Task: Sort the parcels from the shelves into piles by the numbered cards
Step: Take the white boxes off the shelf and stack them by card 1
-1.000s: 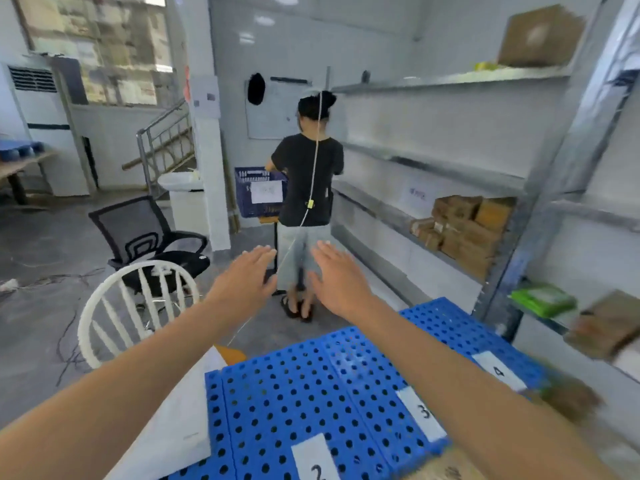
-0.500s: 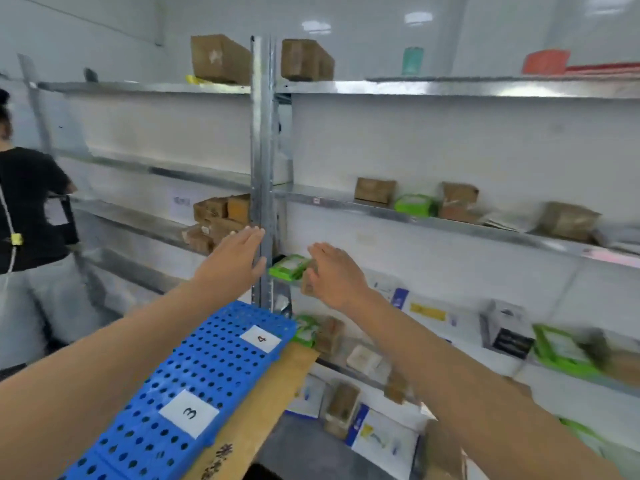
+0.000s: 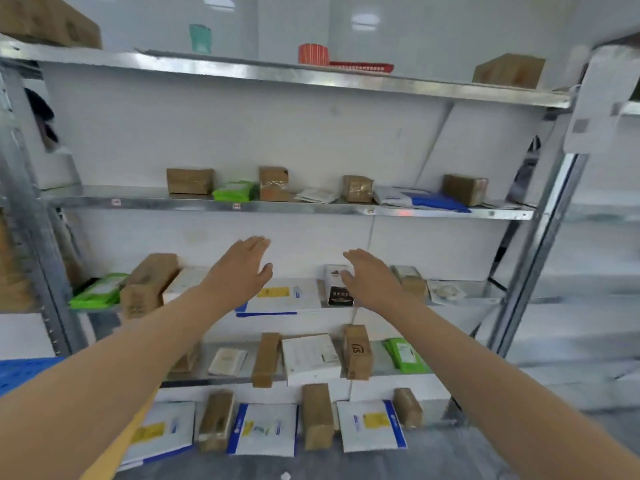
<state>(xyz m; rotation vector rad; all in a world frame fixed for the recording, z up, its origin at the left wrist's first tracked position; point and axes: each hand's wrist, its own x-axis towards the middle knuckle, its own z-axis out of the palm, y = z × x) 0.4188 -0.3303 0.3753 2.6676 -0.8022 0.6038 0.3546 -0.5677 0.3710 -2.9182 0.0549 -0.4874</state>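
I face a metal shelving unit (image 3: 277, 206) with several tiers of parcels. My left hand (image 3: 239, 271) and my right hand (image 3: 372, 277) are stretched out in front of the third tier, both empty with fingers apart. Between them lie a white mailer with a yellow label (image 3: 289, 296) and a small black-and-white box (image 3: 337, 285). Brown cardboard boxes (image 3: 149, 282) and a green pouch (image 3: 97, 291) sit left of my left hand. More brown boxes (image 3: 189, 180) stand on the tier above. No numbered card is in view.
A corner of the blue perforated board (image 3: 20, 372) on a wooden top (image 3: 114, 448) shows at lower left. Lower tiers hold white mailers (image 3: 265, 429), a white box (image 3: 310, 358) and brown boxes (image 3: 317, 415). Steel uprights (image 3: 540, 237) frame the bay; the top shelf carries a red item (image 3: 313, 54).
My view has swung right, from the blue board with the numbered cards and the other person to the shelves head-on. Both hands stay raised and empty, now before the third tier.
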